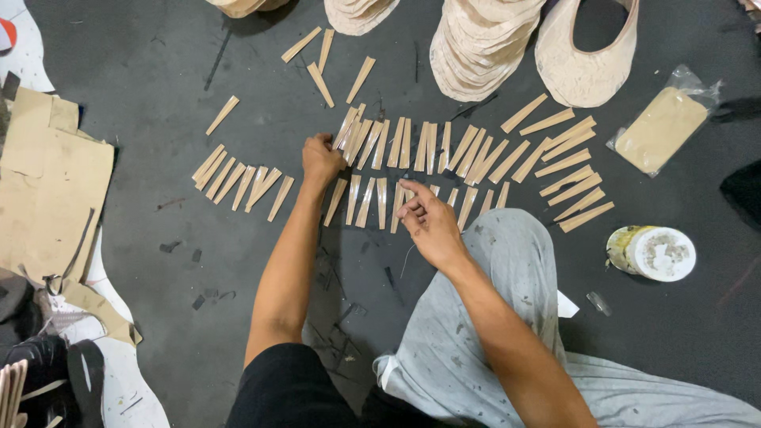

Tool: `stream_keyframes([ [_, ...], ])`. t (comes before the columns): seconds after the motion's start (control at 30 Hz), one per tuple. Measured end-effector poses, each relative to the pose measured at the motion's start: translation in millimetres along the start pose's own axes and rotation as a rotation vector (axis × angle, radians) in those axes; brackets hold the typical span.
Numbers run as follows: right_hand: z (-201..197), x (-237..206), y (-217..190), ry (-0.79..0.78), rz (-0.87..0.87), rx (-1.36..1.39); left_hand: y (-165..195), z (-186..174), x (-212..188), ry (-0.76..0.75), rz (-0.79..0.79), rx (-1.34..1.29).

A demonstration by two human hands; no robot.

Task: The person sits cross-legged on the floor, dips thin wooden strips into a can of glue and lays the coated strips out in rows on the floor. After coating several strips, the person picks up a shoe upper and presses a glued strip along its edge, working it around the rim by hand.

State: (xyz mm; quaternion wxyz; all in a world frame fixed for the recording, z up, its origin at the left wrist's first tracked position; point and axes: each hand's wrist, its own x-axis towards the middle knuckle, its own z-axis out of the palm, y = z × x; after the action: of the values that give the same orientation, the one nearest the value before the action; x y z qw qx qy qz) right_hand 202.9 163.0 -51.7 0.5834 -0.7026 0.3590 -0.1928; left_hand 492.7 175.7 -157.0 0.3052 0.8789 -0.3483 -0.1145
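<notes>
— On the dark floor [158, 95] where the person sits, what takes up the most room?

— Flattened cardboard [55, 182] along the left edge, then stacks of pale curved pieces [479, 43] along the top. In front of them, thin tan strips [444, 150] lie side by side in rows, some fanned out to the right and a few loose ones higher up.

— And the hands?

— The left hand [320, 158] is closed around a small bundle of strips [349, 127] at the left end of the upper row. The right hand [428, 222] rests on the lower row [372, 202], fingers narrow and pressing down on one strip; whether it actually grips that strip I cannot tell.

— How would you handle this well?

— My judgement: keep the bundle squared in the left hand, lay each strip parallel to its neighbour without overlap, and keep the knee [515, 238] off the row beside it.

— Any containers?

— A round tin [652, 254] sits at the right with a white top surface, speckled; what is inside is unclear. Above it, a clear plastic bag [662, 131] holds a flat tan stack.
</notes>
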Motion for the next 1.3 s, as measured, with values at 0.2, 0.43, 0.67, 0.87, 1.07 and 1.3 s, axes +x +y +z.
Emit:
stream_keyframes([
  [0.2,0,-1,-1,0.0,-0.023,0.017,2,0,-6,0.001,0.073,-0.187],
  [0.43,-1,0,1,-0.008,-0.047,0.009,28,18,17,0.002,-0.064,-0.378],
  [0.67,-3,1,3,0.015,-0.049,0.015,46,20,32,0.159,-0.009,-0.221],
  [0.87,-3,1,4,0.013,-0.045,0.047,15,13,-16,0.109,-0.183,-0.103],
  [1.07,-1,1,2,-0.004,-0.07,0.041,15,26,-14,0.038,-0.211,-0.211],
  [1.3,-6,-1,4,0.036,-0.046,0.031,69,31,11,-0.046,-0.295,-0.489],
])
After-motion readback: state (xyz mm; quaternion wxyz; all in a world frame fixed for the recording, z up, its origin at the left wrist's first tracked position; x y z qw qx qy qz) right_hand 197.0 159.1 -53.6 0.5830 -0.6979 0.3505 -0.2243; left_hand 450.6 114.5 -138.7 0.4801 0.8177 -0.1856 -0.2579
